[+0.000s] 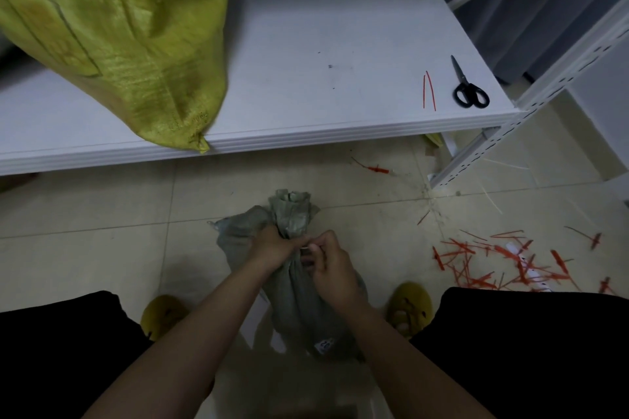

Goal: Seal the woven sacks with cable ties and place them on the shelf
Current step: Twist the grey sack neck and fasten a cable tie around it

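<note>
We note the left hand (272,245) gripping the bunched neck of one grey-green sack (299,296); the right hand (328,265) pinches a pale cable tie (306,247) at that neck. The sack stands on the floor between our feet, long axis upright, mouth toward the shelf (323,44). On the shelf: one yellow sack (119,37), two red ties (429,90), one pair of scissors (468,88).

The grey sack (299,289) was coarse woven plastic, dull and creased; the yellow-green sack (112,37) showed a faint sheen. The shelf (323,44) board looked smooth, matt white, its perforated metal upright (531,105) painted white. The floor (102,207) tiles were glossy.
</note>
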A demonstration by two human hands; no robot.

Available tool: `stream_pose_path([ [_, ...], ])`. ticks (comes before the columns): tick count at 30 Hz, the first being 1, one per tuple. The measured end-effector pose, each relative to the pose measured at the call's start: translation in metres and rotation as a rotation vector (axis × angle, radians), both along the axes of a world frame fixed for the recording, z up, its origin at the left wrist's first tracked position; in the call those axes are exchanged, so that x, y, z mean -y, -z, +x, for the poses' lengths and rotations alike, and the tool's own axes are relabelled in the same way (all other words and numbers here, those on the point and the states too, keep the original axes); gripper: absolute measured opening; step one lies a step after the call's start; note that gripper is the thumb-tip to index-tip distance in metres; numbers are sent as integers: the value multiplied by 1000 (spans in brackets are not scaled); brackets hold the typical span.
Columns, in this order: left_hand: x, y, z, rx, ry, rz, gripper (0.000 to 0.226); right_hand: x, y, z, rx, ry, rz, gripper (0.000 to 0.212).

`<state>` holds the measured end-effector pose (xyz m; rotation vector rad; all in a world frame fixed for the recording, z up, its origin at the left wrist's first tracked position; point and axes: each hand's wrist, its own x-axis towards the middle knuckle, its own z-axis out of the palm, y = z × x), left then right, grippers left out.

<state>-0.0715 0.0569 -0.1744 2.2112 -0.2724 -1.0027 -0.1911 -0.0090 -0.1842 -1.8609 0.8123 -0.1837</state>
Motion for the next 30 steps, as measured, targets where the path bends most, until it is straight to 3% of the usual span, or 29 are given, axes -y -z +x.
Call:
stream_pose_path([
  [3,2,-1,-1,216,101,10,39,-1,-4,-2,5,-40,-66,13],
  [8,-3,7,1,151,105,-130,24,0,-4,-4,22,-110,-213,30],
  [11,-5,9,3,123,103,-136,26,2,-7,-2,-18,-124,-124,15],
  [16,-3,5,2,51,72,-172,28,6,-4,-2,-18,14,-14,15],
  [23,-1,5,8,-21,109,-208,28,10,6,3,154,399,487,23],
  [25,0,1,8,-11,150,-226,29,13,8,2,156,456,547,25],
  [27,0,-1,8,-16,159,-243,31,15,11,2,110,457,469,24],
  [30,-2,0,11,-20,163,-263,34,23,15,1,-6,341,172,18],
])
